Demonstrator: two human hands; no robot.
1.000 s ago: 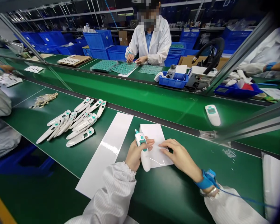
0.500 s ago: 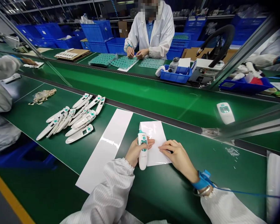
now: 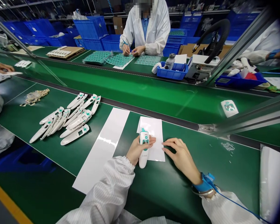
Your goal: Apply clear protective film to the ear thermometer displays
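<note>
A white and teal handheld thermometer (image 3: 143, 158) lies in my left hand (image 3: 135, 150), its teal tip pointing away from me. My thumb crosses its front and the fingers pass behind it. Under that hand is a small white sheet (image 3: 156, 154) on the green bench. At the sheet's right edge hovers my right hand (image 3: 180, 155), thumb and forefinger apart with nothing visible between them. A blue wrist strap (image 3: 204, 183) with a cord circles my right wrist.
Several white thermometer shells (image 3: 77, 123) are piled on the left, near a long white strip (image 3: 102, 143). Another thermometer (image 3: 229, 108) rides the green belt (image 3: 140, 90). Small clear scraps (image 3: 228, 146) lie right. A co-worker (image 3: 147, 31) handles small parts across the belt; another person's hand (image 3: 2, 67) shows far left.
My right thumb and forefinger have parted and moved off the sheet to its edge. The small sheet has turned slightly. The thermometer on the belt has moved right. My left hand keeps its hold.
</note>
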